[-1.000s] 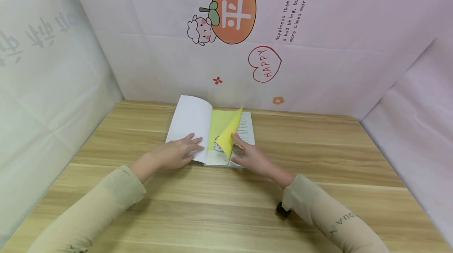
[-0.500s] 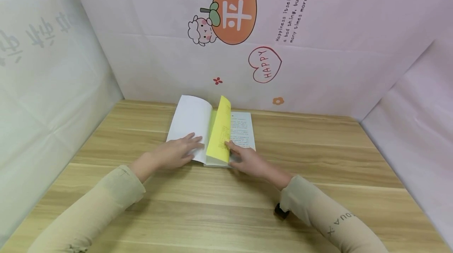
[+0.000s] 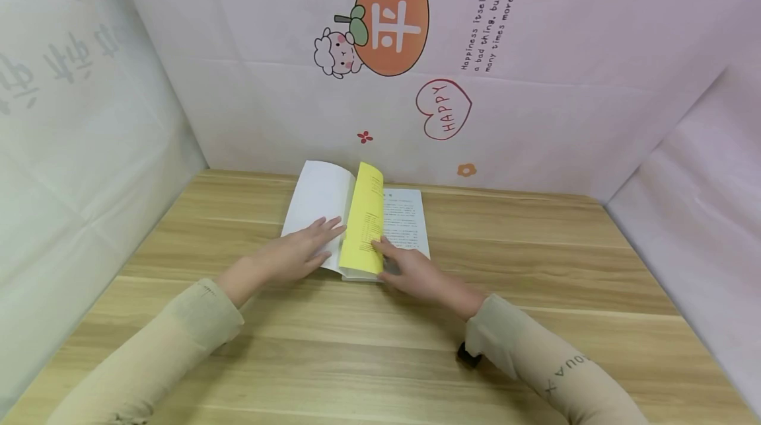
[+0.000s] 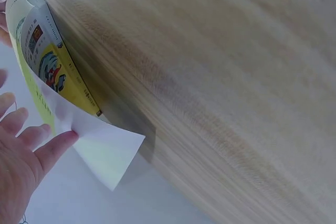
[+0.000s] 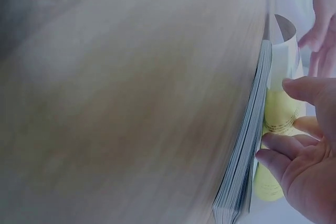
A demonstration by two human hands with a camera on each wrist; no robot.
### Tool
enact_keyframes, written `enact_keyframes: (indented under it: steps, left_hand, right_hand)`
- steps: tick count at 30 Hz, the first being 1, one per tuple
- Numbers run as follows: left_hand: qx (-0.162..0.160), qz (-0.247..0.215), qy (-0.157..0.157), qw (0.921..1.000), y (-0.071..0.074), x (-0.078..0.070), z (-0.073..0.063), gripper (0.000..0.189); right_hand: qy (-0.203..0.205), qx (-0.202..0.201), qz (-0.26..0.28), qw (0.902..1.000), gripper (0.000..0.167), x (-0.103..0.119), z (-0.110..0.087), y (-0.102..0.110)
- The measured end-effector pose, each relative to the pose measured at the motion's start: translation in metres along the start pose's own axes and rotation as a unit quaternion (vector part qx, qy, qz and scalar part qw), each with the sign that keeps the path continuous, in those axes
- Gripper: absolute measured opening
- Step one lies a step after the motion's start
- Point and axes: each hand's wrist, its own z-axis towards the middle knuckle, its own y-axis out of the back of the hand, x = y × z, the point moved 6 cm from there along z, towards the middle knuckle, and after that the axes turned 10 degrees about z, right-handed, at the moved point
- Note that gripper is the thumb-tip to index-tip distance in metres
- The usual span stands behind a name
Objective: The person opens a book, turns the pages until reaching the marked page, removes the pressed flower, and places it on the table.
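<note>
An open book, its left side a raised white leaf (image 3: pixel 321 190) and its right side a printed page (image 3: pixel 405 220), lies at the table's back. Between them a yellow page (image 3: pixel 364 220) stands curved, partway across the spine. My left hand (image 3: pixel 302 250) lies over the white leaf with spread fingers; in the left wrist view a digit touches the leaf (image 4: pixel 100 142) and a colourful yellow printed cover (image 4: pixel 68 80) shows under it. At the yellow page's right edge is my right hand (image 3: pixel 413 270), its extended fingers against the page. The right wrist view shows the book's page block (image 5: pixel 244 140) beside the fingers.
The book stands on a wooden table (image 3: pixel 357 346), close to a pale printed sheet (image 3: pixel 267 108) hung behind. Similar sheets hang at the left and right. A small black object (image 3: pixel 468 355) shows by the right cuff.
The yellow page has swung from right to left, from a folded corner to an upright curve. My right hand has followed leftward with it. My left hand's fingers have shifted slightly on the white leaf.
</note>
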Motion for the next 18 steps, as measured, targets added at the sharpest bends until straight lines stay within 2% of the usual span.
enact_keyframes:
  steps: [9, 18]
  left_hand:
    - [-0.002, -0.008, -0.002, 1.0000, 0.001, -0.002, -0.002, 0.058]
    - [0.006, 0.002, -0.001, 1.0000, 0.000, -0.004, -0.002, 0.058]
  right_hand:
    - [0.034, 0.008, -0.004, 0.9994, 0.064, 0.013, 0.002, -0.004]
    - [0.056, 0.042, 0.005, 0.9975, 0.061, 0.024, 0.004, -0.015]
